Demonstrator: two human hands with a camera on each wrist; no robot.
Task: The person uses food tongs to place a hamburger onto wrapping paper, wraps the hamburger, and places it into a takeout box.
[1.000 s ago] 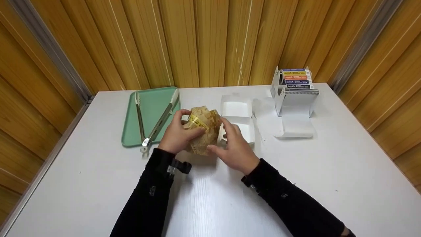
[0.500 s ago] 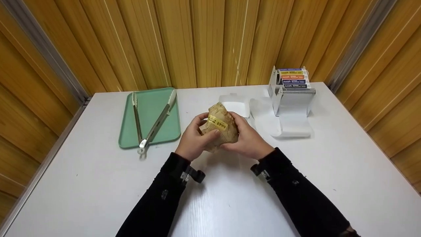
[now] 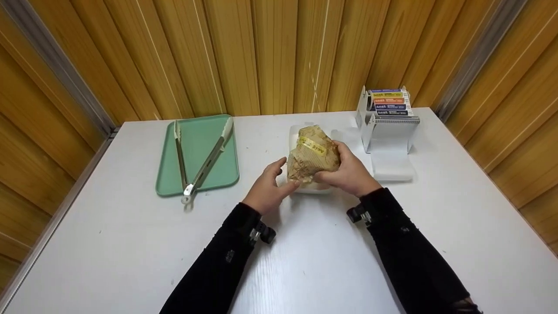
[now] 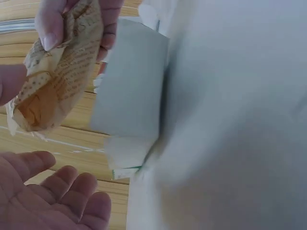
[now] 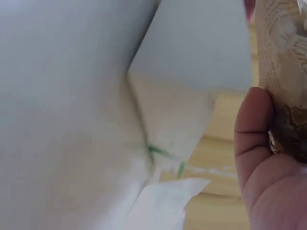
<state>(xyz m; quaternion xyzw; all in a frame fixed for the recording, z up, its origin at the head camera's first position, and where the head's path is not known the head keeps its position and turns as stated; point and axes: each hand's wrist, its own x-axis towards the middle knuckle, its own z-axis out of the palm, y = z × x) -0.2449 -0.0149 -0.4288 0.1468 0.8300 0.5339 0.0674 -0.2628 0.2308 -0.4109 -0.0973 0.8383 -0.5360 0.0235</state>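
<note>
Whereas half a second ago both hands cupped the wrapped burger (image 3: 313, 153), the head view now has the right hand (image 3: 348, 172) alone gripping it over the white box (image 3: 310, 188), and the left hand (image 3: 266, 192) loosened beside it. From the left wrist, open fingers (image 4: 62, 191) hang below the printed brown paper. From the right wrist, a thumb (image 5: 252, 129) curls against the crinkled wrapper beside the box wall.
</note>
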